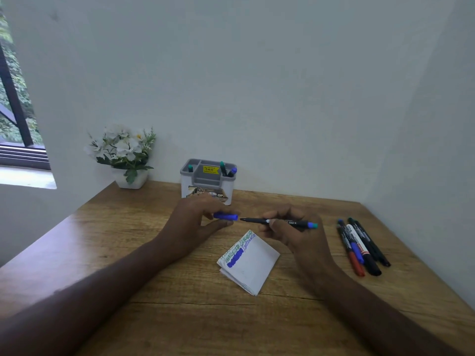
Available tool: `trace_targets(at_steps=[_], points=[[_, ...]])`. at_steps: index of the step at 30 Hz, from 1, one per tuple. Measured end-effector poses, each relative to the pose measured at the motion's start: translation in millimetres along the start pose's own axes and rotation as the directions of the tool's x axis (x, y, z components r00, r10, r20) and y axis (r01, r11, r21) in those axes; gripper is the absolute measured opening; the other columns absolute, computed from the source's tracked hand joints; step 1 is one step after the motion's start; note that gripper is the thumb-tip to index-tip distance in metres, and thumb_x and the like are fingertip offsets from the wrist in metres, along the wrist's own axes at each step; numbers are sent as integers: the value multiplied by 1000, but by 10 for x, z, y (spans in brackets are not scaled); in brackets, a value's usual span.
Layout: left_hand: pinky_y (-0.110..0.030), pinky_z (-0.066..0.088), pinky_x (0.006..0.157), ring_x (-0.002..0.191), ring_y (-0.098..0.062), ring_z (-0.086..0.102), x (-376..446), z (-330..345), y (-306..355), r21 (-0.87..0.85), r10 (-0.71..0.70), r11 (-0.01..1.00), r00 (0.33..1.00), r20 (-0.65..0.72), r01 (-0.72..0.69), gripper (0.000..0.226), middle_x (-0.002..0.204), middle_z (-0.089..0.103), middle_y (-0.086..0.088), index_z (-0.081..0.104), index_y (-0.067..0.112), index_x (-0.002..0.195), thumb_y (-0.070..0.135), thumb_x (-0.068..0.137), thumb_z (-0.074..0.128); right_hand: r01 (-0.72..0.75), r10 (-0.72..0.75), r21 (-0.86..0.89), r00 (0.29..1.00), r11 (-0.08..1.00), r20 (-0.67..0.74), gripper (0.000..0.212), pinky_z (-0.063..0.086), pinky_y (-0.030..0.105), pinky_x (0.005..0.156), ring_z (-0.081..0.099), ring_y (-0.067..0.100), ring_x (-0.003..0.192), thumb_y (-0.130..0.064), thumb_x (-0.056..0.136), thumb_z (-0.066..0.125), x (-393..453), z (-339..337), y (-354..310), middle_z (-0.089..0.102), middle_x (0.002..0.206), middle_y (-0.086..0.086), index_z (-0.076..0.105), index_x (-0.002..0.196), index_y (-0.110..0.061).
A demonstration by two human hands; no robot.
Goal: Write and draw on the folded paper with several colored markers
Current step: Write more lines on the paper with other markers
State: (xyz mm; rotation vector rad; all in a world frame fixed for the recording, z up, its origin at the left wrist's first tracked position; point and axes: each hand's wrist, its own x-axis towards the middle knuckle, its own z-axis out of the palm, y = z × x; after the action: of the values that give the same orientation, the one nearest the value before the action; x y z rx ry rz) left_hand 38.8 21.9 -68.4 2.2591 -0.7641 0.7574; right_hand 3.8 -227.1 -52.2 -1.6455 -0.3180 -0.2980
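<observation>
Folded paper lies on the wooden table below your hands, with blue and green scribbles along its upper left edge. Your left hand pinches a blue cap; your right hand grips the uncapped marker. Loose markers lie to the right. A pen organizer and a flower pot stand behind.

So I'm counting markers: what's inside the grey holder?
The grey holder shows three marker tops: one green at left, one green and one blue at right. Its walls hide their lower parts.
</observation>
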Motion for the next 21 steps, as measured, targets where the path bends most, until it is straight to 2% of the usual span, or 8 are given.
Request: trace_targets(at_steps=[3, 7, 11, 15, 16, 18, 19, 21], points=[[-17, 55, 75, 87, -4, 67, -1, 8, 9, 20, 21, 1000, 1000, 13, -21, 31, 100, 76, 13, 79, 27, 116, 28, 85, 83, -3, 4, -42, 1000, 999, 7, 17, 66, 33, 81, 81, 22, 83, 1, 95, 67, 3, -3, 21, 82, 90, 5, 79, 97, -11], [-11, 52, 80, 94, -1, 66, 7, 10, 16, 13, 72, 997, 995, 66, -73, 36, 108, 76, 14, 77, 28, 122, 26, 86, 83, 14, -9, -91, 998, 996, 60, 16, 65, 27, 80, 81, 16, 85, -3, 94, 71, -17, 12, 22, 83, 89, -2, 79, 98, -16], [-9, 46, 70, 87, 0, 61, 16, 21, 22, 62, 105, 992, 989, 108, -112, 34, 101, 73, 11, 79, 27, 118, 23, 85, 85, -16, 27, -205, 998, 979, 51, 10, 62, 17, 81, 77, 0, 85, -25, 87, 80, -14, 31, 40, 81, 85, -18, 77, 95, -31], [-21, 48, 67, 84, -6, 61, 15, 31, 60, 108, 66, 992, 996, 55, -71, 31, 97, 76, 9, 79, 31, 116, 30, 85, 84, 9, -12, -239, 1000, 971, -11, 13, 56, 7, 67, 72, -11, 81, -32, 80, 86, 5, 14, 57, 76, 75, -28, 74, 82, -35], [-22, 51, 69, 86, -5, 63, 10, 41, 84, 90, 65, 993, 996, 67, -70, 31, 99, 77, 9, 79, 30, 117, 32, 86, 83, 6, -11, -295, 1000, 955, -15, 14, 55, 7, 65, 70, -13, 80, -34, 79, 87, -1, 33, 71, 74, 74, -30, 73, 80, -37], [-22, 55, 73, 89, -5, 67, -3, 71, 140, 50, 55, 997, 991, 123, -62, 31, 105, 78, 9, 78, 28, 118, 31, 88, 81, 20, -23, -421, 1000, 907, -2, 19, 60, 14, 70, 71, -6, 81, -44, 77, 86, -11, 79, 114, 75, 83, -25, 79, 90, -32], [-22, 57, 74, 89, -5, 68, -8, 91, 163, 43, 50, 997, 990, 134, -56, 29, 105, 79, 8, 78, 27, 118, 30, 89, 80, 22, -28, -442, 1000, 897, -6, 26, 61, 17, 72, 72, -3, 82, -46, 77, 85, -16, 102, 120, 77, 87, -20, 80, 96, -29], [-23, 58, 73, 85, -6, 68, -14, 114, 211, 58, 43, 997, 995, 95, -49, 24, 100, 79, 7, 80, 24, 113, 26, 89, 81, 28, -39, -400, 999, 916, -20, 19, 58, 13, 67, 71, -5, 82, -43, 80, 85, -13, 111, 105, 78, 82, -19, 81, 93, -29]])
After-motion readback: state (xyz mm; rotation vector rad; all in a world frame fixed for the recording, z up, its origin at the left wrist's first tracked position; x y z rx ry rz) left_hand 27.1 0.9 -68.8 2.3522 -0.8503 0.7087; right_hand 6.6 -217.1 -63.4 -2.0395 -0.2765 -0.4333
